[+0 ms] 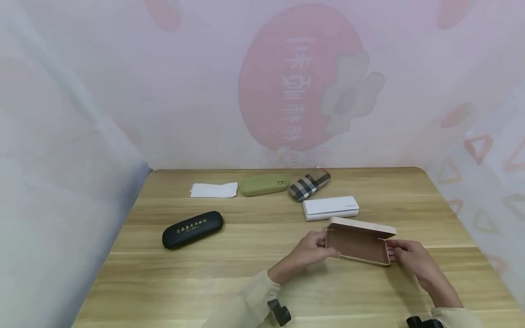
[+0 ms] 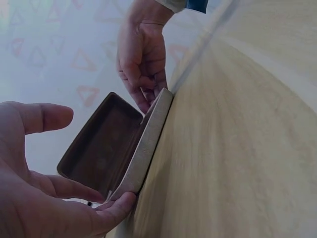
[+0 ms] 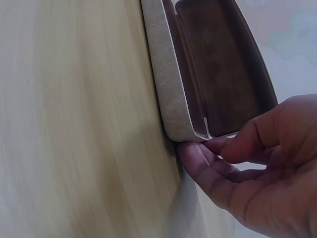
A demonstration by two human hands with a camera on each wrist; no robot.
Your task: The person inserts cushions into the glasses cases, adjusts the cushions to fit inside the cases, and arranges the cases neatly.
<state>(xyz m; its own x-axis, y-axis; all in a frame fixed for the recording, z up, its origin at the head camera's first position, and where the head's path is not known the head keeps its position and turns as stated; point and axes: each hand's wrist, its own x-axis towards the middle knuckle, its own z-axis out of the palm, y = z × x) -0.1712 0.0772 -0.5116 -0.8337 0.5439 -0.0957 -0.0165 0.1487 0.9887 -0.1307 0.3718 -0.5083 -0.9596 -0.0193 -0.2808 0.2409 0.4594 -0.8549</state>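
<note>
A beige eyeglass case (image 1: pixel 361 246) with a brown lining stands at the right of the table, its lid (image 2: pixel 101 144) raised and its inside bare. My left hand (image 1: pixel 305 255) is at its left end; in the left wrist view the fingertips touch the end near the hinge and base, while the thumb (image 2: pixel 47 119) stands apart. At the opposite end is my right hand (image 1: pixel 414 262), its fingertips (image 3: pixel 193 154) against the lower corner. Its lower shell (image 3: pixel 171 79) lies close along the wood.
Behind the case is a white case (image 1: pixel 331 208). Farther back lie a plaid case (image 1: pixel 308 184), a green case (image 1: pixel 264 184) and a folded white cloth (image 1: pixel 213 190). A black case (image 1: pixel 193 229) lies at the left. Patterned walls border the wooden table (image 1: pixel 164 291).
</note>
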